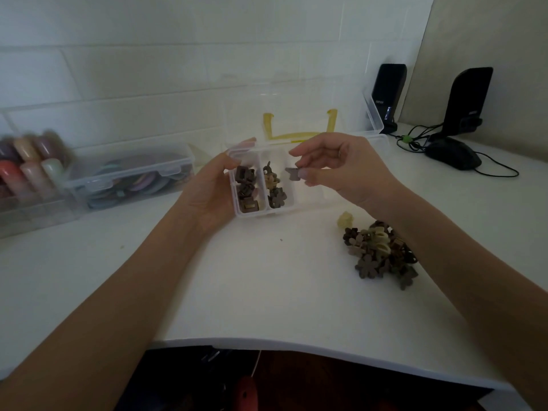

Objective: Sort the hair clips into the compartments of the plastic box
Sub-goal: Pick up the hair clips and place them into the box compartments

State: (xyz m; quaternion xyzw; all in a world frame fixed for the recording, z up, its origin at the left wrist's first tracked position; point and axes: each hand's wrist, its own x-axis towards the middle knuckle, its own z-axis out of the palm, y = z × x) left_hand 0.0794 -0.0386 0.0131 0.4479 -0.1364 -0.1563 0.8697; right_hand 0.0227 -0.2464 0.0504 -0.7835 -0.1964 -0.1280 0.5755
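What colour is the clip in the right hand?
Grey-brown clip, pinched by the right hand; head view.

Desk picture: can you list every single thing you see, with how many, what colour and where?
plastic box: one, clear, mid-desk, clips in two compartments
grey clip: one, flower-shaped, above box
clip pile: many, brown, grey, cream, right of box
storage box: one, clear, closed, left
big bin: one, clear, yellow handle, behind
speakers: two, black, back right
mouse: one, black, right
desk: one, white
left hand: holds plastic box
right hand: pinches grey clip
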